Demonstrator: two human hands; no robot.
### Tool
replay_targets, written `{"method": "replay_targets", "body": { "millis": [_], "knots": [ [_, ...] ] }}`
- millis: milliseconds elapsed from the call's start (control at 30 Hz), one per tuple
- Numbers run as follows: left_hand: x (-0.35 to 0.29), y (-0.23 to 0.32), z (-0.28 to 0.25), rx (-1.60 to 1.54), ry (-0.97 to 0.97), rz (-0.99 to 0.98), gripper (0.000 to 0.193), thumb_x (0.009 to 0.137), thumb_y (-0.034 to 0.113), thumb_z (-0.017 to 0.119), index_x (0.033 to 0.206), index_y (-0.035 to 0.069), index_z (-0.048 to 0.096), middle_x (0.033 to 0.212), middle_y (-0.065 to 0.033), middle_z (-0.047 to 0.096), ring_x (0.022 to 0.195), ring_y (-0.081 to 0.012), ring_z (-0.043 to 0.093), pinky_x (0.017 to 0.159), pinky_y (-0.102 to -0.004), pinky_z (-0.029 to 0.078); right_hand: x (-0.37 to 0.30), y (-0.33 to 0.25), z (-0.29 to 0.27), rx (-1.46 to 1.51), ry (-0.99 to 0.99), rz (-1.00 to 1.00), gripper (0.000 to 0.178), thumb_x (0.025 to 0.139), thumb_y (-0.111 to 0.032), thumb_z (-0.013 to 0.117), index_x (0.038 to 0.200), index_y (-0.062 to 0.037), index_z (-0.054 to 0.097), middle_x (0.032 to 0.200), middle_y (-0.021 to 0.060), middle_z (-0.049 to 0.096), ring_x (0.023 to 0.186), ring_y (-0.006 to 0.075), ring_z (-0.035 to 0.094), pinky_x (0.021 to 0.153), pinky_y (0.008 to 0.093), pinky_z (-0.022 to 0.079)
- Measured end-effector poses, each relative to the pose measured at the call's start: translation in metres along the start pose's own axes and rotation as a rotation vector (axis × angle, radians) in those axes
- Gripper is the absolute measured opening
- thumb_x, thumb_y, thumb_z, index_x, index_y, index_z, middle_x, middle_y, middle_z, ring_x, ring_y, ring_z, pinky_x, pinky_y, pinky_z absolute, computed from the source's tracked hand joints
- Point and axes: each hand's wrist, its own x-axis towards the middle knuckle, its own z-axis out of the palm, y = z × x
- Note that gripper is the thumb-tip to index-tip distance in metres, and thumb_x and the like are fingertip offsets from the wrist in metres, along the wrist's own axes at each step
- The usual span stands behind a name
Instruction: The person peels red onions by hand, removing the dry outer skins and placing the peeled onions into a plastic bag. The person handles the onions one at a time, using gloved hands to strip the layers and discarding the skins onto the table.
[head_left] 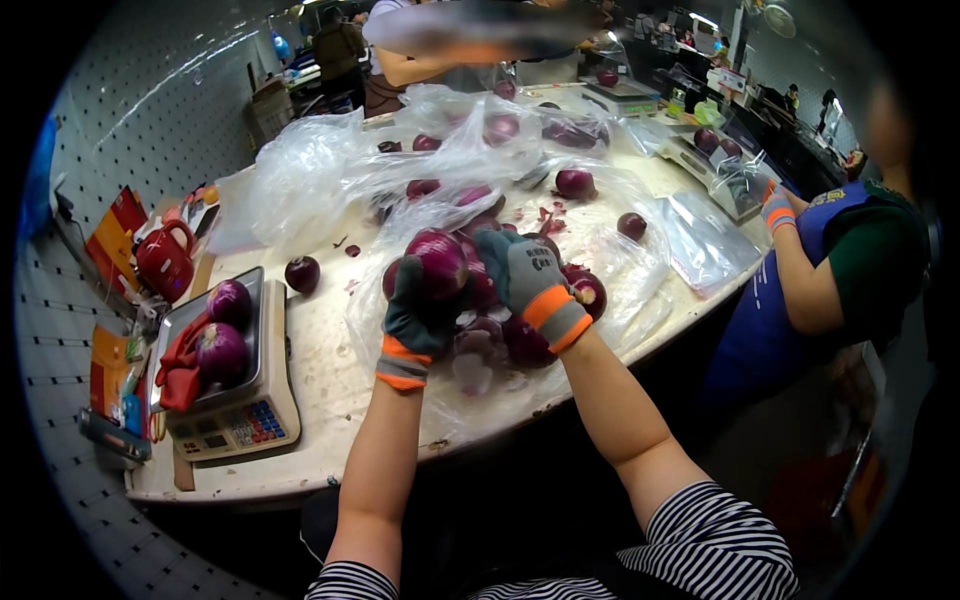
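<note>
Cupping a big red onion (438, 264) in my curled left hand (412, 312), above the onion pile (528, 342) on the table (325, 375). My right hand (525, 272) bends over the pile; can't tell if it's gripping. Loose grip should avoid bruising imo.

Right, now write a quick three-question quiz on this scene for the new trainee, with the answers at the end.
1. True or false: the person's left hand holds a red onion.
2. How many whole onions can be seen on the scale?
3. Fill in the blank: the co-worker at the right wears a blue ____ over a dark green top.

Key: 1. True. 2. Two. 3. Apron.
</note>
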Motion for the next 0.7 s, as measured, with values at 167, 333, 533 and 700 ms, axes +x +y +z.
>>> {"method": "replay_targets", "body": {
  "millis": [167,333,533,700],
  "knots": [
    [0.004,-0.002,0.0,-0.015,-0.009,0.055,0.062,0.081,0.038,0.064,0.127,0.001,0.044,0.123,-0.0154,0.052,0.115,-0.0323,0.048,0.103,-0.0452,0.036,-0.005,-0.006,0.007,-0.018,-0.056,-0.032,0.031,0.086,-0.021,0.05,0.116,-0.0118,0.053,0.101,0.0129,0.062,0.084,0.033,0.061,0.071,0.0425,0.049],
    [0.001,-0.003,0.005,-0.016,-0.023,0.059,0.062,0.08,0.038,0.065,0.127,0.002,0.044,0.124,-0.0149,0.051,0.115,-0.0319,0.048,0.102,-0.0458,0.036,-0.004,-0.011,0.006,-0.081,0.023,-0.083,0.034,0.087,-0.023,0.051,0.118,-0.0088,0.052,0.095,0.014,0.064,0.082,0.031,0.062,0.069,0.0416,0.05],
    [0.004,-0.004,-0.004,0.016,-0.034,0.074,0.061,0.081,0.037,0.065,0.128,0.004,0.044,0.126,-0.0139,0.051,0.117,-0.0301,0.047,0.102,-0.0457,0.036,-0.005,-0.014,0.009,-0.103,0.108,-0.151,0.034,0.085,-0.021,0.051,0.116,-0.0067,0.054,0.091,0.0132,0.064,0.076,0.0305,0.063,0.064,0.0407,0.051],
    [0.005,-0.005,-0.01,0.016,-0.009,0.09,0.058,0.082,0.036,0.064,0.127,0.005,0.046,0.125,-0.0117,0.052,0.118,-0.0292,0.047,0.103,-0.0446,0.036,-0.006,-0.02,0.009,-0.153,0.111,-0.122,0.034,0.083,-0.017,0.051,0.115,-0.0065,0.054,0.09,0.0125,0.064,0.075,0.0293,0.063,0.062,0.0397,0.05]
  ]
}}
